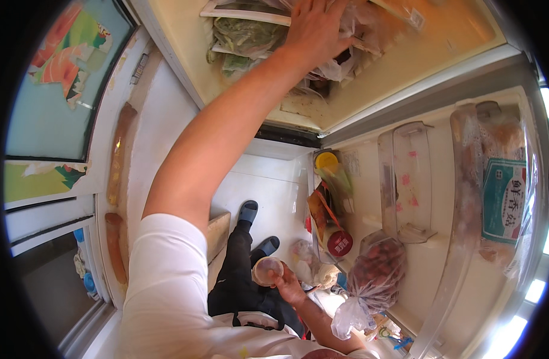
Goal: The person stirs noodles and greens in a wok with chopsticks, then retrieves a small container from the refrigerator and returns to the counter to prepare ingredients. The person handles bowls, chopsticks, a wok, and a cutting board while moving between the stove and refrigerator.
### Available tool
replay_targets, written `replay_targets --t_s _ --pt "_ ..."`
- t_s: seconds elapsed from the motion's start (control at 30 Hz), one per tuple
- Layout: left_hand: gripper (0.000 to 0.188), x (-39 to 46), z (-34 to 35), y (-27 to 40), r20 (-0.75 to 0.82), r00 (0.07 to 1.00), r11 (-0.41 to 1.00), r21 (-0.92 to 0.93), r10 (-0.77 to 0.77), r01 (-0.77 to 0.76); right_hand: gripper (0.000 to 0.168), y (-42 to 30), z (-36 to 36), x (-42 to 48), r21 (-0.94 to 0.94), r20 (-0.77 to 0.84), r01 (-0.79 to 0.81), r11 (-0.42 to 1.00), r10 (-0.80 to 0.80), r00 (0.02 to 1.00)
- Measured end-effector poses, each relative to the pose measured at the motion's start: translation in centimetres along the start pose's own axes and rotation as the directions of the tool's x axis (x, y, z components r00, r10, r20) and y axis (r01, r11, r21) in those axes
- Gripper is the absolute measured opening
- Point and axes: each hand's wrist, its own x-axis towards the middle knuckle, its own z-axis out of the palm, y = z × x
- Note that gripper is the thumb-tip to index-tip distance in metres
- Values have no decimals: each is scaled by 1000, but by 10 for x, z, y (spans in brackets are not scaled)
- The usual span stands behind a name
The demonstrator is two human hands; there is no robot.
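My left hand (pixel 317 33) reaches into the open refrigerator compartment (pixel 418 58), thumb spread and fingertips cut off at the top edge. It is in front of plastic bags (pixel 366 27) on the shelves; whether it grips one cannot be told. Green leafy vegetables in a clear bag (pixel 250 36) lie left of it on a white-edged shelf. Low by my body, my right hand (pixel 290 285) holds a small round, translucent container (pixel 267 270), its thumb over the rim. The contents are not clear.
The open refrigerator door (pixel 364 179) stands at right. Its racks hold a yellow-capped bottle (pixel 327 160), a red-lidded jar (pixel 339 243), bagged reddish round food (pixel 377 269) and a packet with writing (pixel 503 202). A wooden-looking box edge (pixel 218 238) stands by my legs.
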Motion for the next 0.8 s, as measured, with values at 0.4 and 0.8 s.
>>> replay_targets --t_s 0.4,0.8 --pt "31 -18 20 -87 89 906 670 -644 -413 369 67 30 -12 -1 109 -22 -29 994 32 999" --pt "31 -24 45 -47 -119 935 842 -484 -335 240 64 24 -10 1 87 5 -38 996 38 999"
